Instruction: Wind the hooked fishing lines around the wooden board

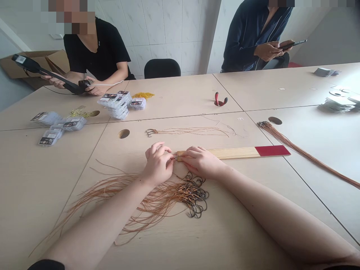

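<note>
White-tiled walls surround joined beige tables [33, 180]. One seated co-worker [95, 48] holds a black handheld scanner [36, 67], and another [253, 41] holds a phone [292, 45]. Plastic packs [115, 105] lie toward the far side, and a long bundle of brown-corded fish hooks [298, 150] lies to the right. Just below the hands sits a tangled heap of hooks on brown lines [194, 195]. The right hand [201, 162] curls over a wooden slat [225, 153] with a red end, while the left hand [157, 163] closes in a pinch beside it, holding nothing visible. Exposed hooks could snag loose lines if the left forearm drags across them, and a slipped pinch could release a line.
</note>
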Demonstrator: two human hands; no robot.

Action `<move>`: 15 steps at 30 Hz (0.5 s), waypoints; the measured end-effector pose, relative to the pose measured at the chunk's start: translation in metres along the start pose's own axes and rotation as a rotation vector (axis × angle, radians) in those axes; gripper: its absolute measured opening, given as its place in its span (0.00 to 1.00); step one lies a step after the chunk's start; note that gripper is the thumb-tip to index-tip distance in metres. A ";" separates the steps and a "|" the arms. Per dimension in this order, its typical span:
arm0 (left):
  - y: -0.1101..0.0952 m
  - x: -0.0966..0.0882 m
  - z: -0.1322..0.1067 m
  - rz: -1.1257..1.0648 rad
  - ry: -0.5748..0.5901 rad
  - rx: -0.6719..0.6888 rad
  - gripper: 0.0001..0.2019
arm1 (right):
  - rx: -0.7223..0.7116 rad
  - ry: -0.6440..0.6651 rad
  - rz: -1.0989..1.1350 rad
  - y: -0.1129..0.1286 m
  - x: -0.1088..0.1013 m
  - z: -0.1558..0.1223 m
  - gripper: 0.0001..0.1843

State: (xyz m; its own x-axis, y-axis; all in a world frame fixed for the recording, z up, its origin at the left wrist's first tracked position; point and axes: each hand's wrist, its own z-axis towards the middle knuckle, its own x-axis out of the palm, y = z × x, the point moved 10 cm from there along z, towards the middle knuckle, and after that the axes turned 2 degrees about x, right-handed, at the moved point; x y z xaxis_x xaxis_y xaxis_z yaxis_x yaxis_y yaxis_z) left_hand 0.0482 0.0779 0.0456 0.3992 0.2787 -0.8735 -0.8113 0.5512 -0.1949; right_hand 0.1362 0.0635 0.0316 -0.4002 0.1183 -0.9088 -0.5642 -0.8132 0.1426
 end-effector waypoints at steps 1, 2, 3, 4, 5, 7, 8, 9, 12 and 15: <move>0.000 0.000 0.000 0.001 0.002 0.001 0.05 | 0.001 0.003 -0.001 0.000 0.001 0.000 0.11; 0.000 0.000 0.000 0.002 0.004 0.003 0.05 | 0.004 0.006 -0.003 -0.001 0.002 0.000 0.11; 0.000 0.001 0.000 0.002 0.005 0.006 0.05 | 0.008 0.009 -0.006 -0.001 0.002 0.000 0.11; 0.000 0.001 0.000 0.001 0.005 0.008 0.05 | 0.011 0.010 -0.008 -0.001 0.003 0.000 0.11; 0.000 0.001 0.000 -0.001 0.005 0.011 0.05 | 0.013 0.011 -0.010 -0.002 0.004 -0.001 0.12; 0.000 0.001 0.000 -0.007 0.004 0.016 0.05 | 0.014 0.009 -0.010 -0.002 0.004 -0.001 0.12; 0.000 0.001 0.000 -0.009 0.003 0.018 0.05 | 0.014 0.008 -0.008 -0.003 0.004 -0.001 0.12; 0.000 0.001 0.000 -0.010 0.001 0.020 0.05 | 0.014 0.007 -0.005 -0.003 0.004 -0.001 0.12; 0.000 0.001 0.000 -0.012 0.000 0.024 0.06 | 0.016 0.010 0.001 -0.003 0.003 -0.001 0.12; 0.000 0.002 0.000 -0.017 0.002 0.027 0.06 | 0.024 0.017 0.006 -0.003 0.003 -0.001 0.13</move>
State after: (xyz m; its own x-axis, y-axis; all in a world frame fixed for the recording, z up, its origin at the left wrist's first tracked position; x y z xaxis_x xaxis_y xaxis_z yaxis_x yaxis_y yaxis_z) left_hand 0.0489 0.0786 0.0442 0.4115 0.2674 -0.8713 -0.7928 0.5766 -0.1975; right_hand 0.1375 0.0661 0.0286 -0.3910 0.1036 -0.9145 -0.5788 -0.8002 0.1568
